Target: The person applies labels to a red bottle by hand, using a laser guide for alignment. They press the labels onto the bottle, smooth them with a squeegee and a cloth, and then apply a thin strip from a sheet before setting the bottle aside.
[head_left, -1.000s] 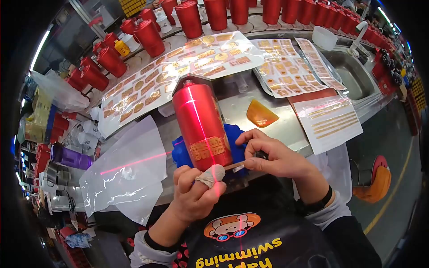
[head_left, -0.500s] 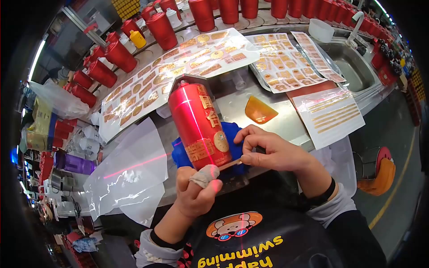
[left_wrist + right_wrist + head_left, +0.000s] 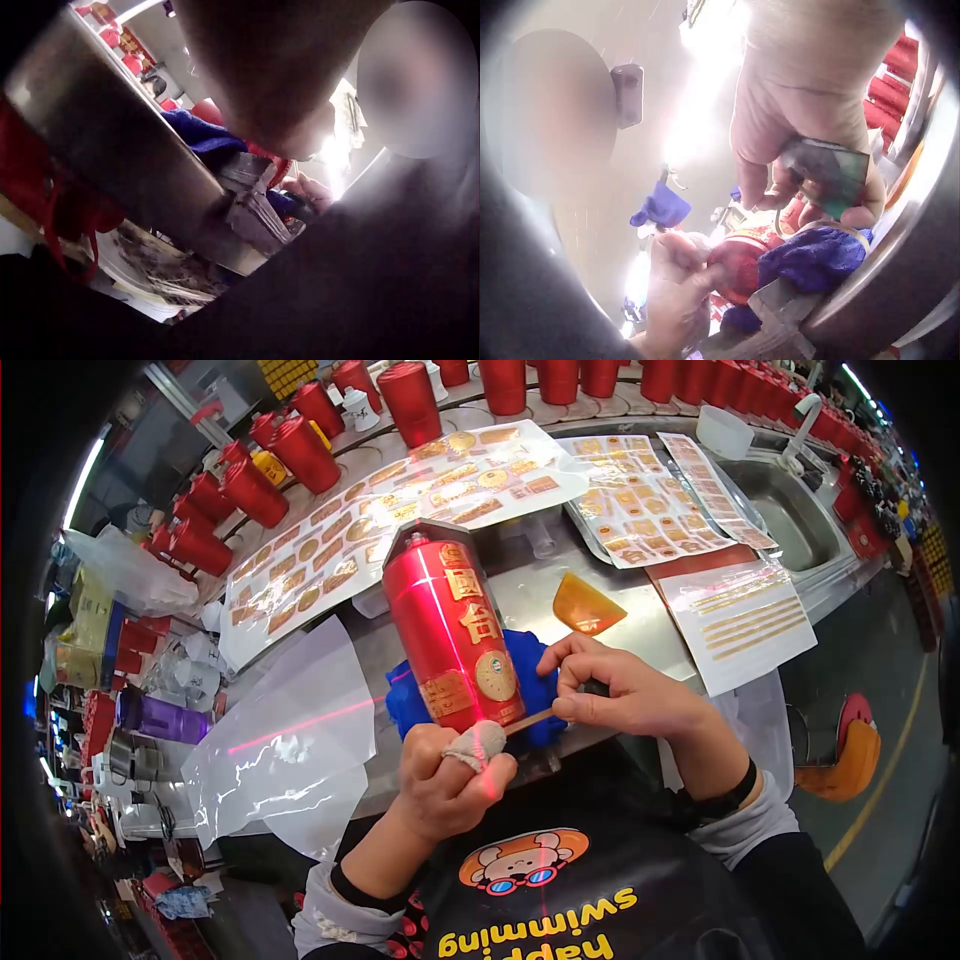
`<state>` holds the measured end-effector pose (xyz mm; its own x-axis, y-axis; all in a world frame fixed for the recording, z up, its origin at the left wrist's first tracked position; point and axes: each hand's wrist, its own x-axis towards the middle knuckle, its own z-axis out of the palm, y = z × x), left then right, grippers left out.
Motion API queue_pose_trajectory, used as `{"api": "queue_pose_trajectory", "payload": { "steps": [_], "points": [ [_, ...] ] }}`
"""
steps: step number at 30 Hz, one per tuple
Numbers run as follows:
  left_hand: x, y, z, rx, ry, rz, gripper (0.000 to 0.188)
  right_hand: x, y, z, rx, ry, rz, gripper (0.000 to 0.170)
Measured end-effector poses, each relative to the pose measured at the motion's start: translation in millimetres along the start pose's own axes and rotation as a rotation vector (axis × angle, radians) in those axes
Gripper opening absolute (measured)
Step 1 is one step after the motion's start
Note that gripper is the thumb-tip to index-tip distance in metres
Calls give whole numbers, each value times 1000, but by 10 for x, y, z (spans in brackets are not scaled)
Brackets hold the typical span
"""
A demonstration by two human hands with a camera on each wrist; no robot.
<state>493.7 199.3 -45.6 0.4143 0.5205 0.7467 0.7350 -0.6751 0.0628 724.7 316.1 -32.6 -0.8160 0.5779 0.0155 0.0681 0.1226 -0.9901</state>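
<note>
A red bottle [image 3: 425, 625] with gold lettering and a round gold medallion lies tilted on a blue cloth [image 3: 543, 695], its base toward the person. The left hand [image 3: 445, 790] grips the base edge with curled fingers; one finger wears a pale wrap [image 3: 478, 744]. From there a thin gold strip [image 3: 532, 721] runs to the right hand [image 3: 635, 700], whose thumb and forefinger pinch its other end. A dark green translucent piece [image 3: 846, 176] sits within the right hand in the right wrist view. Forearm and sleeve hide most of the left hand's work in the left wrist view.
Sheets of gold stickers [image 3: 330, 550] cover the back of the metal table, with a sheet of gold strips [image 3: 745, 625] at right. An amber scraper [image 3: 588, 605] lies beside the bottle. Clear film [image 3: 285, 730] hangs over the front edge. Red bottles [image 3: 410, 405] line a conveyor behind.
The bottle has turned about its length, bringing the gold lettering and medallion round from the right side into view. Both hands stay near its base. Bottles on the conveyor have shifted.
</note>
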Motion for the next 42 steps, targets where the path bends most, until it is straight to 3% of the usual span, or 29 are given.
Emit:
{"api": "queue_pose_trajectory", "payload": {
  "steps": [7,16,25,31,37,42],
  "points": [
    [-165,48,51,-30,76,-153,38,-17,-14,1,6,-5,21,17],
    [24,31,1,29,-51,-8,34,-27,-12,-6,-1,8,5,17],
    [-167,-11,89,-14,119,-76,34,-32,-85,-18,-78,-1,-110,24],
    [-9,25,4,17,-37,-5,38,-58,-16,-27,-29,18,-42,19],
    [-195,51,74,-26,92,-170,40,-41,-19,3,-15,36,-31,22],
    [23,47,-9,4,-27,-53,42,-29,-5,-6,-46,25,-34,23]
  ]
}}
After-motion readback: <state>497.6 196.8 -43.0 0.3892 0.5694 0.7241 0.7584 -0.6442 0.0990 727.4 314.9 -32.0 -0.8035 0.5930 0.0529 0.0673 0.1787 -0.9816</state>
